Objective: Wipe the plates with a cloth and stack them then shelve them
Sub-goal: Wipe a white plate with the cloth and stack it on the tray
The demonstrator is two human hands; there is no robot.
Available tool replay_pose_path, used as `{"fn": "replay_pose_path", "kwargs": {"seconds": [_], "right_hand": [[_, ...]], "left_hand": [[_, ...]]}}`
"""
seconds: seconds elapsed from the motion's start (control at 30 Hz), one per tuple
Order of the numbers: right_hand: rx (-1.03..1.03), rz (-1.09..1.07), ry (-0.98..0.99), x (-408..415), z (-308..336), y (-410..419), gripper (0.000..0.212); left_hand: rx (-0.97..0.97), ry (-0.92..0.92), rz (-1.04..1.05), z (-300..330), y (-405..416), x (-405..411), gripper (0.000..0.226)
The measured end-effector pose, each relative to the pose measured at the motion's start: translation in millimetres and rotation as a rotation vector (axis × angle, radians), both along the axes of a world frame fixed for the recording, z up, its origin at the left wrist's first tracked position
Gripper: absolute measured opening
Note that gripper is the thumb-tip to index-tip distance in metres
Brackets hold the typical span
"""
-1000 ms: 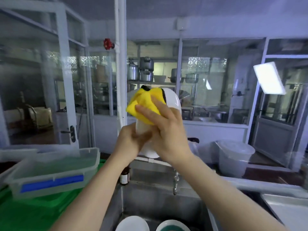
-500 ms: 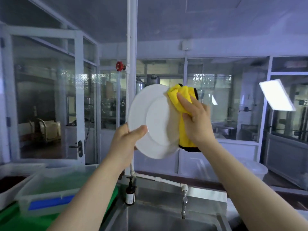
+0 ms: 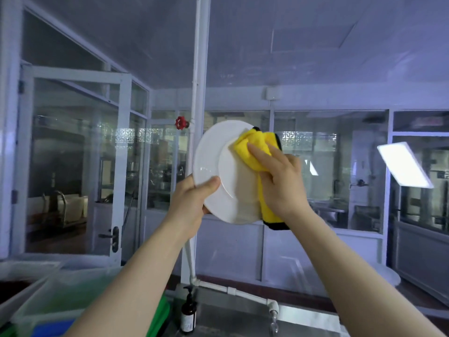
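Note:
A round white plate (image 3: 218, 164) is held up on edge in front of me, its face turned toward me. My left hand (image 3: 192, 205) grips its lower left rim, thumb on the front. My right hand (image 3: 279, 181) presses a folded yellow cloth (image 3: 252, 149) with a black edge against the plate's upper right part. The cloth hangs down past the plate's right rim. The plate's right side is hidden behind the cloth and hand.
A steel sink (image 3: 230, 322) with a tap (image 3: 273, 312) lies below, a brown pump bottle (image 3: 188, 312) at its left corner. A clear plastic tub (image 3: 60, 295) on a green board sits lower left. A white pipe (image 3: 200, 93) rises behind the plate; glass partitions beyond.
The plate turned from edge-on to face me, and both hands lifted it higher. The cloth slid from the plate's right rim inward onto its face. My view tilted up, off the sink.

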State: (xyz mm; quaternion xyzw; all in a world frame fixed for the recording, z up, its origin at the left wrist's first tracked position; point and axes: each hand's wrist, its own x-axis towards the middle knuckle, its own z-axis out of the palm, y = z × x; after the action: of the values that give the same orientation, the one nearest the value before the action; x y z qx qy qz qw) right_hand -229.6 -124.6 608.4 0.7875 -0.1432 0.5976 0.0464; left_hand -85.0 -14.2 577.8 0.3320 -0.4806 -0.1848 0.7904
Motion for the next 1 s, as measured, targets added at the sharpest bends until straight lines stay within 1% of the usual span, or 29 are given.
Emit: {"fn": "replay_pose_path", "kwargs": {"seconds": [0.07, 0.1, 0.17, 0.23, 0.27, 0.33, 0.4, 0.43, 0.47, 0.57, 0.63, 0.7, 0.73, 0.8, 0.87, 0.93, 1.0], "right_hand": [[0.039, -0.056, -0.032, 3, -4, 0, 0.057], [0.015, -0.056, -0.015, 6, -12, 5, 0.057], [-0.103, -0.007, 0.063, 11, -32, 18, 0.051], [-0.136, 0.048, 0.126, 10, -40, 22, 0.047], [-0.109, 0.062, 0.116, 9, -36, 20, 0.048], [-0.055, 0.032, 0.028, 7, -22, 13, 0.050], [-0.025, -0.012, -0.055, 6, -7, 4, 0.054], [0.005, 0.008, -0.075, 5, -1, 0, 0.057], [0.071, 0.084, -0.083, 2, 4, -5, 0.059], [0.364, 0.397, -0.078, -9, 6, -16, 0.062], [0.411, 0.448, -0.034, -14, -6, -17, 0.064], [0.348, 0.408, -0.003, -13, -25, -10, 0.067], [0.279, 0.370, -0.005, -11, -36, -7, 0.068], [0.142, 0.295, 0.001, 0, -58, 4, 0.065], [0.079, 0.218, 0.007, 14, -79, 21, 0.062], [0.013, 0.201, 0.028, 26, -92, 38, 0.064], [-0.048, 0.198, 0.088, 32, -101, 47, 0.064]], "left_hand": [[0.014, 0.000, 0.010, -5, -3, 0, 0.023], [0.021, 0.000, 0.022, -8, -4, 0, 0.022], [0.026, 0.003, 0.037, -13, -5, 0, 0.019], [0.037, 0.000, 0.039, -18, -4, 1, 0.017], [0.045, -0.008, 0.046, -20, -3, 2, 0.016], [0.057, -0.035, 0.048, -22, 1, 6, 0.015], [0.062, -0.056, 0.021, -20, 7, 10, 0.014], [0.059, -0.051, 0.006, -20, 11, 12, 0.015], [0.052, -0.035, -0.009, -20, 14, 15, 0.017], [0.010, 0.065, -0.074, -24, 22, 26, 0.023], [-0.023, 0.149, -0.113, -28, 25, 33, 0.026], [-0.058, 0.222, -0.145, -30, 28, 37, 0.029], [-0.077, 0.252, -0.156, -30, 28, 37, 0.030], [-0.120, 0.322, -0.164, -31, 26, 33, 0.032], [-0.159, 0.381, -0.149, -34, 20, 27, 0.024], [-0.162, 0.396, -0.134, -38, 15, 20, 0.020], [-0.146, 0.372, -0.139, -43, 14, 15, 0.028]]}}
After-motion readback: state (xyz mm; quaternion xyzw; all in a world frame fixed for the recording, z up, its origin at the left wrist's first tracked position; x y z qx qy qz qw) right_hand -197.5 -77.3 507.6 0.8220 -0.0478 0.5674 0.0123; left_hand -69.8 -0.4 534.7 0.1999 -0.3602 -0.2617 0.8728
